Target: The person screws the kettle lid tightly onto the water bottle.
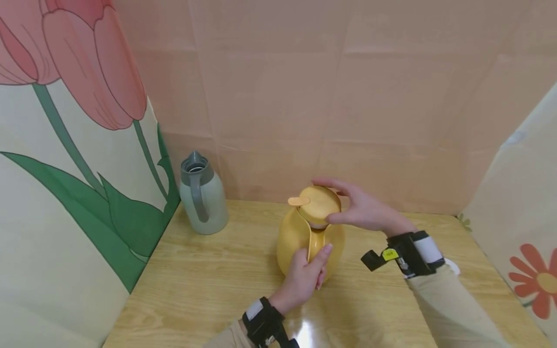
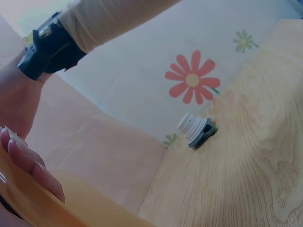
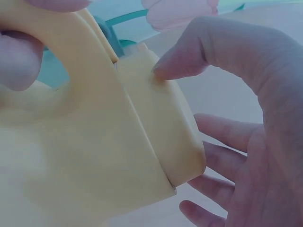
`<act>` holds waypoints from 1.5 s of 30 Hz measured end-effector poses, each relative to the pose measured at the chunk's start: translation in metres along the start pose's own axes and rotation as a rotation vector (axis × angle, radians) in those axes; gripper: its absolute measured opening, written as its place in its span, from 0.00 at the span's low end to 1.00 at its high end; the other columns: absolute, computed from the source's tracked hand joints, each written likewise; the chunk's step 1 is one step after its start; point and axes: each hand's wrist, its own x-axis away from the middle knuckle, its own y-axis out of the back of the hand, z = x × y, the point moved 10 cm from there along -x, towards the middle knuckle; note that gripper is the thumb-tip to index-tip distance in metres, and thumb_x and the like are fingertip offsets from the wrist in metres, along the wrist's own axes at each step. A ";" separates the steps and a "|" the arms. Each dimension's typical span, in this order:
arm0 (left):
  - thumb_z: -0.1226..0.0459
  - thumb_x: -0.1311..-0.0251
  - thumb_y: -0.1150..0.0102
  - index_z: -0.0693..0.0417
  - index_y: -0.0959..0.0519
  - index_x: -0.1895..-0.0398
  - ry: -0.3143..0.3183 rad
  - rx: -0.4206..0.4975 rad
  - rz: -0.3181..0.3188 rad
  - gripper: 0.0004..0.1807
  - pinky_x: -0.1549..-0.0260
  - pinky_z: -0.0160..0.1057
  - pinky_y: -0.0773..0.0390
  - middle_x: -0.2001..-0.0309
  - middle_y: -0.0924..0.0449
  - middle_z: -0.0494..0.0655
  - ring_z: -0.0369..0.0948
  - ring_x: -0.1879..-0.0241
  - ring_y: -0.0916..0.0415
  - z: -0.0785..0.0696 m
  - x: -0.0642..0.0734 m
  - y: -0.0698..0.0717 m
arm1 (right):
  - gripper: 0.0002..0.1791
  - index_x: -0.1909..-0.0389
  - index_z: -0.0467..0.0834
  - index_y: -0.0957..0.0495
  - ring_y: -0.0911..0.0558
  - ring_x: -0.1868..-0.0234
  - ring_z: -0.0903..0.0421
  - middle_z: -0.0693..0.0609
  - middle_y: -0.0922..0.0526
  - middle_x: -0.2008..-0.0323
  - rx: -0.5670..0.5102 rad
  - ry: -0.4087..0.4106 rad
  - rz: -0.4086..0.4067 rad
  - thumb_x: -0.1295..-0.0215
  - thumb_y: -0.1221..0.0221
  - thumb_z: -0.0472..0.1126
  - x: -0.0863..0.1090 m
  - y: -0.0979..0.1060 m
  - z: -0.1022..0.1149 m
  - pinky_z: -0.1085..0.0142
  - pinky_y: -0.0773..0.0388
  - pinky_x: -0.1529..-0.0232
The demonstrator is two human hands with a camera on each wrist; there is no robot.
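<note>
A yellow vacuum jug (image 1: 292, 237) stands on the table with its round yellow lid (image 1: 321, 205) at the mouth. The lid's small tab (image 1: 298, 201) points to the left. My left hand (image 1: 303, 274) grips the jug's handle, its fingers (image 2: 28, 161) wrapped around it. With thumb and fingers spread on either side of the lid, my right hand (image 1: 365, 207) holds its rim. Close up in the right wrist view, a thin seam runs between the lid (image 3: 158, 123) and the jug body (image 3: 90, 142).
A grey-green jug (image 1: 204, 203) with an uncovered mouth stands at the back left. A white threaded stopper with a dark grey top (image 2: 195, 131) lies on the wooden table (image 2: 246, 156) to the right, mostly hidden behind my right wrist in the head view. A pinkish backdrop (image 1: 278, 106) rises behind.
</note>
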 end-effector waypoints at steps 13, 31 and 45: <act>0.52 0.20 0.53 0.56 0.33 0.88 -0.009 -0.009 -0.002 0.32 0.90 0.30 0.37 0.90 0.35 0.40 0.32 0.91 0.39 -0.001 -0.002 0.001 | 0.38 0.39 0.43 0.28 0.28 0.45 0.48 0.47 0.25 0.44 0.121 -0.034 -0.149 0.47 0.23 0.54 -0.008 0.002 -0.006 0.48 0.29 0.45; 0.51 0.21 0.53 0.58 0.33 0.87 0.030 -0.009 0.002 0.33 0.89 0.30 0.35 0.90 0.35 0.40 0.33 0.91 0.39 0.000 0.001 0.001 | 0.40 0.27 0.46 0.34 0.38 0.27 0.44 0.46 0.35 0.27 0.066 0.046 -0.110 0.38 0.30 0.47 0.001 0.010 0.003 0.38 0.36 0.36; 0.51 0.21 0.52 0.57 0.32 0.87 0.025 -0.013 -0.006 0.32 0.90 0.30 0.36 0.90 0.34 0.39 0.33 0.91 0.39 0.001 0.000 0.001 | 0.41 0.27 0.51 0.30 0.30 0.37 0.45 0.46 0.31 0.32 0.099 0.052 -0.023 0.43 0.27 0.43 0.000 0.003 0.008 0.43 0.30 0.45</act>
